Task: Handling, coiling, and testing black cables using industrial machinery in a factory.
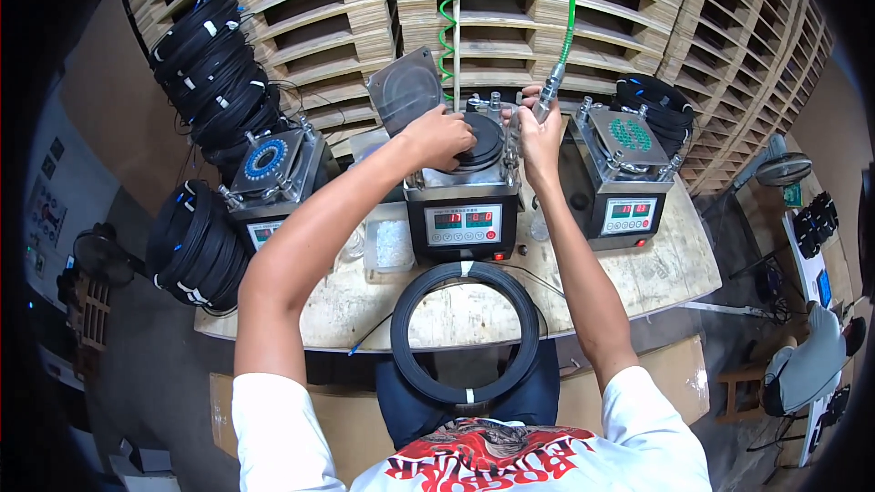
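A polishing machine (467, 219) with a lit red-and-green display stands in the middle of the table. My left hand (442, 138) is curled at the left edge of the black round pad (483, 138) on top of it, fingers gripping the rim. Behind this hand a square plate (406, 91) with a round grey disc on it leans upright. My right hand (540, 135), at the machine's right rear corner, is closed around a metal air blow gun (550, 96) fed by a green hose (571, 9). The gun's lower end is partly hidden.
A coiled black cable (401, 337) lies from the table edge onto my lap. Similar machines stand left (264, 164) and right (629, 150), fitted with blue and green connector rings. Stacked cable coils (214, 82) rise at left. A clear tub (390, 246) sits before me; wooden pallets (510, 0) stand behind.
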`<action>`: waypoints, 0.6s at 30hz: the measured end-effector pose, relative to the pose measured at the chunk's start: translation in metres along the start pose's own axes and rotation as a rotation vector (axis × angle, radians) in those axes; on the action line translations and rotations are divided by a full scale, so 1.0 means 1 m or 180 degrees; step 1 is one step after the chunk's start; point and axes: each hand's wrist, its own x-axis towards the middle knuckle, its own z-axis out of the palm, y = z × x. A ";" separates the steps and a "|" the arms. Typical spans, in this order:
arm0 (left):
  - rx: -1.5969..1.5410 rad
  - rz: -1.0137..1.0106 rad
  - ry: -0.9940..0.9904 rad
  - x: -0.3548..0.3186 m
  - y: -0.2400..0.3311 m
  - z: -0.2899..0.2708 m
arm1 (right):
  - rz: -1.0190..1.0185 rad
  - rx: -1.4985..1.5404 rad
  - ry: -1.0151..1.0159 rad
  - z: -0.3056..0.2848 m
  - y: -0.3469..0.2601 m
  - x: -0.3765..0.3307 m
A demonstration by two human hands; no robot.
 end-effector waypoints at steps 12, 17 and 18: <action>0.0474 0.0560 0.0208 0.019 0.006 0.009 | 0.0108 0.0054 -0.0005 -0.006 -0.003 0.000; 0.0504 0.0609 0.0812 -0.003 0.011 0.023 | -0.0006 -0.0324 0.0173 0.004 -0.003 0.003; 0.0504 0.0616 0.0818 -0.005 0.011 0.021 | -0.0010 -0.0330 0.0179 0.005 -0.002 0.004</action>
